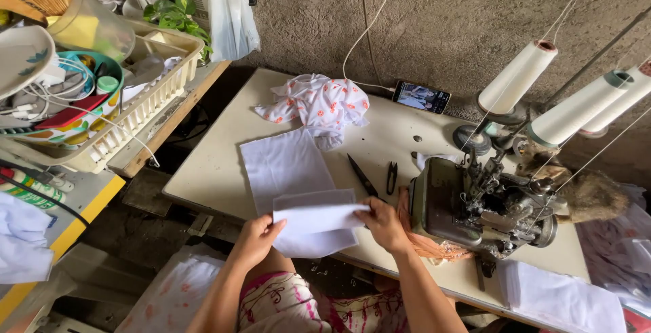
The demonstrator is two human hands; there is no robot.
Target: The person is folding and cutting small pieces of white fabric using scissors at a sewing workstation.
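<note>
**Sewing table, white cloth in both hands**

Rough grey wall behind; pale sewing table (pixel 203 177) fills the middle of the frame. You hold a small folded piece of white cloth (pixel 315 228) at lower centre, just over the near table edge. Your left hand (pixel 258 238) pinches its left edge; your right hand (pixel 383 224) grips the right edge, fingers closed on the fabric.

Progress, as a judgement: the piece is folded and not yet under the sewing machine (pixel 485 204), which sits just to the right. A larger white sheet (pixel 281 163) lies flat behind it; a stack of white pieces (pixel 563 299) rests at lower right.

Surroundings: black scissors (pixel 363 175) and a small thread snip (pixel 392 177) lie between cloth and machine, close to your right hand's path. A printed orange-dotted garment (pixel 319 106) is bunched further back, a phone (pixel 420 95) beside it. Thread cones (pixel 519 75) stand upper right. A cluttered crate (pixel 146 102) occupies the upper left.
</note>
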